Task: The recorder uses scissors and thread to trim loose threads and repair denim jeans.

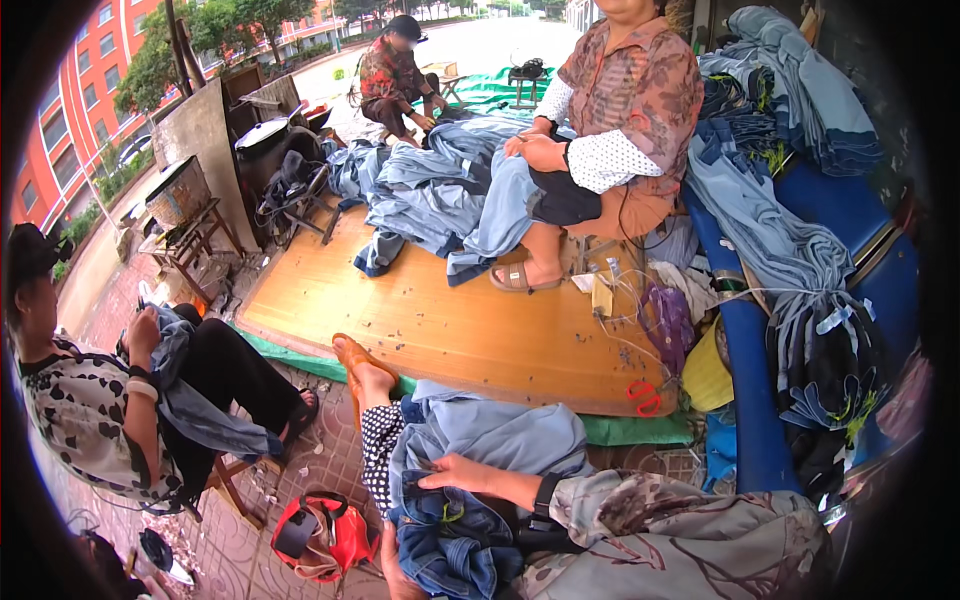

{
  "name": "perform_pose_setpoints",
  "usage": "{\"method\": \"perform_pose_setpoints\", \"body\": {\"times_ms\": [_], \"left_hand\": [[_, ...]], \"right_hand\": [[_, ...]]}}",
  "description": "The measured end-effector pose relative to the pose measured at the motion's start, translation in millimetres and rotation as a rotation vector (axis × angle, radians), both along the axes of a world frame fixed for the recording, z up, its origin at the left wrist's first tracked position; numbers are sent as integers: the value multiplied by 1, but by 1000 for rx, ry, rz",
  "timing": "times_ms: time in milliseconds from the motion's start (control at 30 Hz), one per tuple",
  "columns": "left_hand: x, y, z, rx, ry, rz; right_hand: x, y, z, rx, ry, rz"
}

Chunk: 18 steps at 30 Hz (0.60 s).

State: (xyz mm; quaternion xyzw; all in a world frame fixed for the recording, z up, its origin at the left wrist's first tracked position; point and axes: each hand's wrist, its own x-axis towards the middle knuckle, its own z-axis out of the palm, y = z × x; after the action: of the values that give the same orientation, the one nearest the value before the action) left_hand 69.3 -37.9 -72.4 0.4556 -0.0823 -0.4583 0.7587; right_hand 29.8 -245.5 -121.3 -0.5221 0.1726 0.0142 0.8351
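A pair of dark blue jeans (pixel 455 540) is bunched on my lap, with a small yellow-green thread tuft on it. My right hand (pixel 465 474) reaches in from the right and is closed on the upper edge of the jeans, thumb and fingers pinching the cloth. At the lower edge of the view my left hand (pixel 398 568) is closed against the left side of the jeans, partly cut off by the frame. Lighter blue denim (pixel 500 425) spreads over my legs just beyond. A polka-dot trouser leg (pixel 380 450) and a sandalled foot (pixel 365 368) show beside it.
Red-handled scissors (pixel 644 398) lie on the wooden board (pixel 470 340), among small scraps. A red bag (pixel 325 540) stands on the paving. Denim heaps (pixel 440 185) and bundles (pixel 790 240) lie around. People sit at left (pixel 100 400), ahead (pixel 640 100) and farther back (pixel 390 75).
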Motion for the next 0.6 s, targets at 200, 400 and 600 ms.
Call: {"method": "perform_pose_setpoints", "body": {"times_ms": [200,400,600], "left_hand": [[-2,-9,11,42,209,17],[1,-22,34,47,518,85],[11,7,-14,-150,330,31]], "right_hand": [[-4,0,2,5,-4,-4],[-1,6,9,-140,5,-29],[-6,19,64,-140,95,-63]]}}
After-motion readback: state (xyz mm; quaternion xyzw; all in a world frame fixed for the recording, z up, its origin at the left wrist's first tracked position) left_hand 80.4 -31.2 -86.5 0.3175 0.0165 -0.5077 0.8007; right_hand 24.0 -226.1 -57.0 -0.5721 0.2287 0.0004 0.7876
